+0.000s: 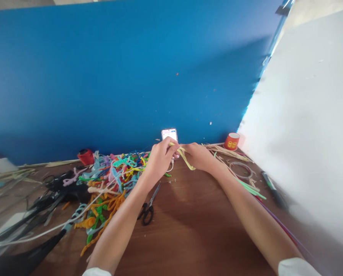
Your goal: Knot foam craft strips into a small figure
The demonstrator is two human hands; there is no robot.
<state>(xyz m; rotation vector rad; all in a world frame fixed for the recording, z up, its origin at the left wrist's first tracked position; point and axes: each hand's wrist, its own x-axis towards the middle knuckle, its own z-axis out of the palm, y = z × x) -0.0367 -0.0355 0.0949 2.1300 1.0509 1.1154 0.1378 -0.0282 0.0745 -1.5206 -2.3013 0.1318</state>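
Observation:
My left hand is closed, pinching a yellow fuzzy pipe cleaner between thumb and fingers. The strand is bent, and one end hangs down toward the table. Close on its other side, my right hand has its fingers curled round the same pipe cleaner; its fingertips are partly hidden. Behind my left hand a phone with a lit screen leans against the blue panel. Below the hands, scissors with black handles lie on the brown table.
A tangled heap of coloured pipe cleaners covers the table's left side, crossed by a white cable. On the right are a red paper cup, a tape ring, green strands and a marker. A blue panel rises behind.

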